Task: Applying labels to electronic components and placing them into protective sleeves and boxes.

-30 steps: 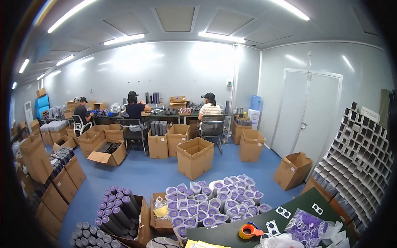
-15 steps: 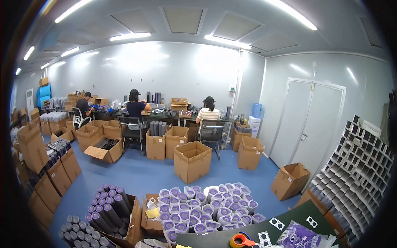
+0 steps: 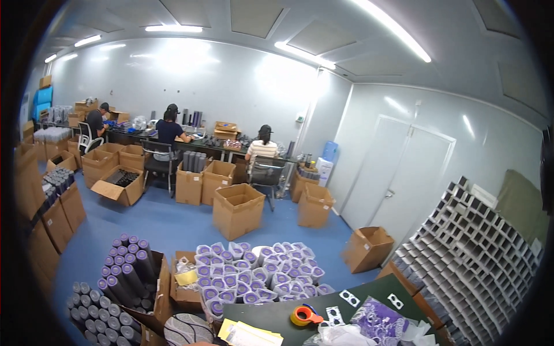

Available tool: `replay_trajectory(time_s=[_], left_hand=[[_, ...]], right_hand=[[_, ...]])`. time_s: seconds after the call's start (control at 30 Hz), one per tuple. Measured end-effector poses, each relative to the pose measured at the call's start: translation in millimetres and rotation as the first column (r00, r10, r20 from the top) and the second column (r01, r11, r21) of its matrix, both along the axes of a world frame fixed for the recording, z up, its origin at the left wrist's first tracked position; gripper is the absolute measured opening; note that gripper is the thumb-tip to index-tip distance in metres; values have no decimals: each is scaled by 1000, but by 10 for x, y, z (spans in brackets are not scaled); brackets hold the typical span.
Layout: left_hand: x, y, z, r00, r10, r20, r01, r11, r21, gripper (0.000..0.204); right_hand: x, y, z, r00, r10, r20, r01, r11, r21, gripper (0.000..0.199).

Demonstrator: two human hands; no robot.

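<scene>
Neither of my hands can be made out. A sliver of something skin-toned at the lower edge is too small to name. Nearest to me is a dark green table (image 3: 265, 315) bearing an orange tape roll (image 3: 301, 315), yellow and white paper sheets (image 3: 251, 333), white cards with black round holes (image 3: 349, 298) and a clear bag of purple pieces (image 3: 378, 320). Just beyond it stand many bagged tubes with purple ends (image 3: 251, 275). To the left, purple-ended grey tubes (image 3: 124, 268) fill a carton, with grey-ended tubes (image 3: 101, 314) in front.
A round patterned seat (image 3: 187, 330) is beside the table's left end. Open cartons (image 3: 238, 213) stand on the blue floor (image 3: 173, 222). Three people sit at a far workbench, one in a striped top (image 3: 262, 151). White boxes (image 3: 467, 254) are stacked high at right, near double doors (image 3: 398, 173).
The view has turned right, tilted and dipped, so the scene sits further left and higher. More of the near table, its papers and the round seat now show.
</scene>
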State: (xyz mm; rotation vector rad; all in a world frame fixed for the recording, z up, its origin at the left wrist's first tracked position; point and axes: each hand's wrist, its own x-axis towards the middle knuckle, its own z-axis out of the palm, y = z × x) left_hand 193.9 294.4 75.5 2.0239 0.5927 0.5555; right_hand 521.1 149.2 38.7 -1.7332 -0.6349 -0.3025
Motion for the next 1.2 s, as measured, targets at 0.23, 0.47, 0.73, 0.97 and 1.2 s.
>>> replay_trajectory(time_s=[0.23,0.47,0.73,0.97,1.2], left_hand=[[432,-209,831,839,-81,537,346,842,-414,35],[1056,-73,2286,762,202,615,267,767,-583,28],[-1146,228,362,508,522,685,203,700,-684,22],[-1565,734,-209,474,400,784,316,754,-575,32],[-1448,659,-174,665,-151,731,588,709,-389,68]], right_hand=[[-1003,60,491,812,516,272,-557,825,99,30],[-1972,53,887,652,705,278,-733,681,-8,24],[-2474,408,1094,493,675,549,-642,708,-294,7],[-3099,548,1004,603,664,441,-612,741,-278,8],[-3376,750,654,995,9,99,-15,998,65,38]])
